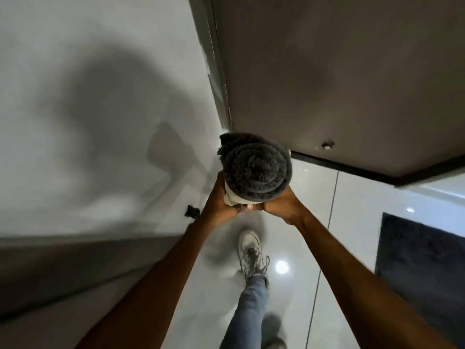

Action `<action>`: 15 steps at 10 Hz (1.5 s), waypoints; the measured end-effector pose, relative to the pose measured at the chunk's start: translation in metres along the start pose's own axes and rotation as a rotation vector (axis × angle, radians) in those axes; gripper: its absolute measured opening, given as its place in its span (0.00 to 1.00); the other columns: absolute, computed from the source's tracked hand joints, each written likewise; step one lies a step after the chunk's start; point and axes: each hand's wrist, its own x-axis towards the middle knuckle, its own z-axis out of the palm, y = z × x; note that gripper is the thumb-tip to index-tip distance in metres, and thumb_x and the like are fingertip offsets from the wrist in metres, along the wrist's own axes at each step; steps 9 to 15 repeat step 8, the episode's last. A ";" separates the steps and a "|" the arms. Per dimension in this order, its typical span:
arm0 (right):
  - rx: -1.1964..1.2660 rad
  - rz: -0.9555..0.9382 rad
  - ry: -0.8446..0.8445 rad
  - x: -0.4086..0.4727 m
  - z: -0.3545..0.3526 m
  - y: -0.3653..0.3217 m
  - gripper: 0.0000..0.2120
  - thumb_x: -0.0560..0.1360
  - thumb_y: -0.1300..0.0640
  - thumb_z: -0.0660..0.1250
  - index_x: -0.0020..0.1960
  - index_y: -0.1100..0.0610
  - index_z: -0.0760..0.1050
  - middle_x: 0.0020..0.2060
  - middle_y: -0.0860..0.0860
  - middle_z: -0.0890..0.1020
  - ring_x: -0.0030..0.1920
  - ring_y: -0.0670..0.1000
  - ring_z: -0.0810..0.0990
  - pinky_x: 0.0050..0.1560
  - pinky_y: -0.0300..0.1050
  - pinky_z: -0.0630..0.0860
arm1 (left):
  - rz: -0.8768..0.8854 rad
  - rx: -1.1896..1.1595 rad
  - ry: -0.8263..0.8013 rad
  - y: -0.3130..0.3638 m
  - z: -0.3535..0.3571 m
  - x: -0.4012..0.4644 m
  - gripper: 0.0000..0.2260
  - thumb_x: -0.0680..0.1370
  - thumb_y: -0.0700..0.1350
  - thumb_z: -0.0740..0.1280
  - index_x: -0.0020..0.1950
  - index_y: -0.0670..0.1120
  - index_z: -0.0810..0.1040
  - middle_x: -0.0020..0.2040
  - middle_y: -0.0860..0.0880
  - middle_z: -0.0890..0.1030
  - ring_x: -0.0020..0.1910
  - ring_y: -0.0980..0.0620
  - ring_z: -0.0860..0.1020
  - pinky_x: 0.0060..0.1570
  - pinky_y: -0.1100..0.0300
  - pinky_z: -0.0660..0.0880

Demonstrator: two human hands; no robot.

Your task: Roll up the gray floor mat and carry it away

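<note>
- Two bare forearms reach in from 5 and 7 o'clock, nearest the lens.
- The left hand [218, 201] and right hand [281, 205] clasp one rolled dark-gray shaggy floor mat [256, 170] from below, fingers meeting under it; it is held off the floor at frame centre, spiral end up, pale backing showing.
- One white laced sneaker [251, 253] at 6 o'clock on glossy white floor tiles [352, 222].
- One dark flat rug [422, 263] at 4 o'clock.
- No writing readable.
</note>
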 end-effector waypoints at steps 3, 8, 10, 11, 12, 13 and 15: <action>-0.050 -0.099 0.077 0.164 0.004 -0.049 0.53 0.59 0.60 0.86 0.76 0.46 0.62 0.64 0.42 0.77 0.63 0.42 0.78 0.57 0.37 0.81 | -0.014 -0.167 0.209 -0.019 -0.046 0.142 0.37 0.66 0.47 0.80 0.71 0.61 0.67 0.66 0.49 0.76 0.63 0.48 0.79 0.58 0.40 0.80; -0.248 0.012 0.312 0.270 0.015 -0.088 0.58 0.66 0.48 0.82 0.84 0.51 0.48 0.80 0.56 0.64 0.80 0.63 0.62 0.78 0.68 0.62 | -0.358 -0.045 0.520 0.011 -0.047 0.218 0.37 0.82 0.53 0.67 0.83 0.41 0.51 0.82 0.38 0.58 0.80 0.40 0.59 0.76 0.47 0.62; -0.248 0.012 0.312 0.270 0.015 -0.088 0.58 0.66 0.48 0.82 0.84 0.51 0.48 0.80 0.56 0.64 0.80 0.63 0.62 0.78 0.68 0.62 | -0.358 -0.045 0.520 0.011 -0.047 0.218 0.37 0.82 0.53 0.67 0.83 0.41 0.51 0.82 0.38 0.58 0.80 0.40 0.59 0.76 0.47 0.62; -0.248 0.012 0.312 0.270 0.015 -0.088 0.58 0.66 0.48 0.82 0.84 0.51 0.48 0.80 0.56 0.64 0.80 0.63 0.62 0.78 0.68 0.62 | -0.358 -0.045 0.520 0.011 -0.047 0.218 0.37 0.82 0.53 0.67 0.83 0.41 0.51 0.82 0.38 0.58 0.80 0.40 0.59 0.76 0.47 0.62; -0.248 0.012 0.312 0.270 0.015 -0.088 0.58 0.66 0.48 0.82 0.84 0.51 0.48 0.80 0.56 0.64 0.80 0.63 0.62 0.78 0.68 0.62 | -0.358 -0.045 0.520 0.011 -0.047 0.218 0.37 0.82 0.53 0.67 0.83 0.41 0.51 0.82 0.38 0.58 0.80 0.40 0.59 0.76 0.47 0.62; -0.248 0.012 0.312 0.270 0.015 -0.088 0.58 0.66 0.48 0.82 0.84 0.51 0.48 0.80 0.56 0.64 0.80 0.63 0.62 0.78 0.68 0.62 | -0.358 -0.045 0.520 0.011 -0.047 0.218 0.37 0.82 0.53 0.67 0.83 0.41 0.51 0.82 0.38 0.58 0.80 0.40 0.59 0.76 0.47 0.62; -0.248 0.012 0.312 0.270 0.015 -0.088 0.58 0.66 0.48 0.82 0.84 0.51 0.48 0.80 0.56 0.64 0.80 0.63 0.62 0.78 0.68 0.62 | -0.358 -0.045 0.520 0.011 -0.047 0.218 0.37 0.82 0.53 0.67 0.83 0.41 0.51 0.82 0.38 0.58 0.80 0.40 0.59 0.76 0.47 0.62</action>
